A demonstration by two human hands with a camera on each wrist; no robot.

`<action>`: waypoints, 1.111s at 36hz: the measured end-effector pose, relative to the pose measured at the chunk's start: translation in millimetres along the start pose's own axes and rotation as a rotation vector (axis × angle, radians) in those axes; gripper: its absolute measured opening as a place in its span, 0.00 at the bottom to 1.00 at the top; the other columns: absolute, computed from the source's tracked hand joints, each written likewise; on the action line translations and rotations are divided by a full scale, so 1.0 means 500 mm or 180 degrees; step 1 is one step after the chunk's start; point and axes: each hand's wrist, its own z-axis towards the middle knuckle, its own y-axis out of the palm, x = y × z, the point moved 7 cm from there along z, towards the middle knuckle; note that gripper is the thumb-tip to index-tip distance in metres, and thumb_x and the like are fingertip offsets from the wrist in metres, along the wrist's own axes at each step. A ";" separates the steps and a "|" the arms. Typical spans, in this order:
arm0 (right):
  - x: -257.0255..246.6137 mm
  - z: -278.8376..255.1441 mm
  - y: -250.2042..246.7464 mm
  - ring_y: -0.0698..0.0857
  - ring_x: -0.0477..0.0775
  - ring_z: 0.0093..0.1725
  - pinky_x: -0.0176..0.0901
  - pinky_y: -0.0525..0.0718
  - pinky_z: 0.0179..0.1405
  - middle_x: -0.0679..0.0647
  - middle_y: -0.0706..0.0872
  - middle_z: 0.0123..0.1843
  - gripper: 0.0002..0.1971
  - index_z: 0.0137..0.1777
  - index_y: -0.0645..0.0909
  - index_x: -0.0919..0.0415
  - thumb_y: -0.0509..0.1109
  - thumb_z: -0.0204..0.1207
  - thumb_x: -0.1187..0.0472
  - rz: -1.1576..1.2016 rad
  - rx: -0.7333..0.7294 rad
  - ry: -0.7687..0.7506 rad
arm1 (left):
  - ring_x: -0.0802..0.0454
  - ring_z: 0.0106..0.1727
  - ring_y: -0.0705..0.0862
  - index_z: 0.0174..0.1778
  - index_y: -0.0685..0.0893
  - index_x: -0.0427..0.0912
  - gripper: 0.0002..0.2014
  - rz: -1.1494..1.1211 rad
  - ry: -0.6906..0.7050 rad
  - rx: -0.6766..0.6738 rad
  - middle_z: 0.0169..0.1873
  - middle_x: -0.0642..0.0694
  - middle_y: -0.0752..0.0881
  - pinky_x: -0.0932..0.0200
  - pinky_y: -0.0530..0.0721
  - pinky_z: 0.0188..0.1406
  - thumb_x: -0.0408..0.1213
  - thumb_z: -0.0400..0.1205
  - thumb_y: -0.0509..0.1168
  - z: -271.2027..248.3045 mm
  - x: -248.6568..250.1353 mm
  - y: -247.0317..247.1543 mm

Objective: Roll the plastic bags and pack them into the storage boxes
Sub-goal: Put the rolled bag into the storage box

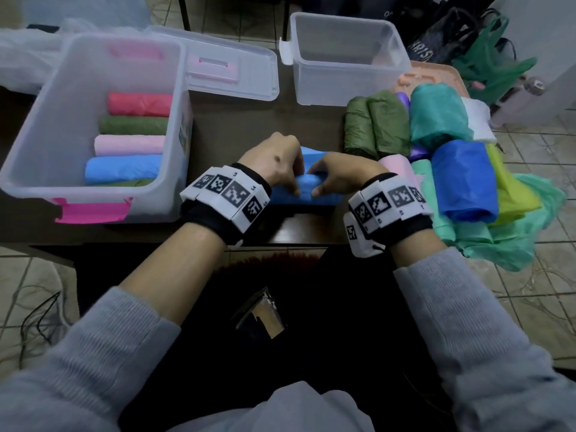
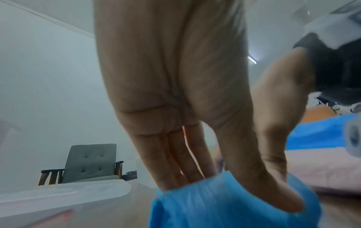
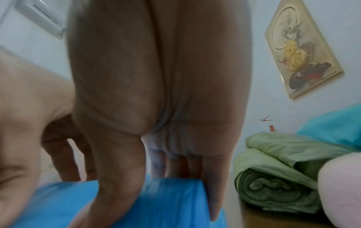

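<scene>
A light blue plastic bag (image 1: 324,199), partly rolled, lies across the middle of the dark table. My left hand (image 1: 296,182) and right hand (image 1: 318,185) sit side by side on it. Each hand grips the roll, with its fingers behind and its thumb on the near side. The left wrist view shows the left hand (image 2: 224,185) with its thumb pressed on the blue bag (image 2: 215,212). The right hand (image 3: 156,182) clasps the blue bag (image 3: 166,208) the same way. The left storage box (image 1: 182,120) holds red, green, pink and blue rolls. My hands hide the roll's middle.
An empty clear box (image 1: 343,85) stands at the back right, and a lid (image 1: 230,51) lies behind the left box. At the right lies a pile of bags: olive rolls (image 1: 374,126), a teal roll (image 1: 436,113), a dark blue roll (image 1: 464,179) and a pink roll (image 1: 399,166).
</scene>
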 end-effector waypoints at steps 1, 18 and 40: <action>0.004 0.003 -0.003 0.78 0.56 0.67 0.41 0.72 0.64 0.57 0.79 0.70 0.27 0.74 0.73 0.59 0.73 0.75 0.58 0.0044 -0.0015 0.0035 | 0.46 0.52 0.85 0.55 0.88 0.43 0.24 0.0031 -0.0012 -0.0016 0.50 0.44 0.86 0.48 0.84 0.55 0.38 0.63 0.83 -0.001 0.000 0.004; -0.014 -0.027 0.037 0.72 0.62 0.67 0.50 0.71 0.65 0.62 0.73 0.66 0.28 0.67 0.70 0.65 0.75 0.70 0.58 -0.0090 0.1149 -0.0292 | 0.56 0.47 0.79 0.56 0.88 0.47 0.16 0.0184 -0.0120 -0.1033 0.46 0.51 0.85 0.60 0.76 0.51 0.44 0.73 0.74 0.051 -0.024 0.001; 0.009 0.030 -0.009 0.80 0.54 0.56 0.40 0.75 0.49 0.56 0.83 0.59 0.26 0.59 0.81 0.58 0.81 0.64 0.48 0.0159 0.0436 -0.0203 | 0.50 0.54 0.86 0.57 0.89 0.46 0.22 -0.0218 -0.0043 -0.0108 0.51 0.45 0.89 0.54 0.83 0.58 0.36 0.66 0.81 0.018 -0.026 -0.016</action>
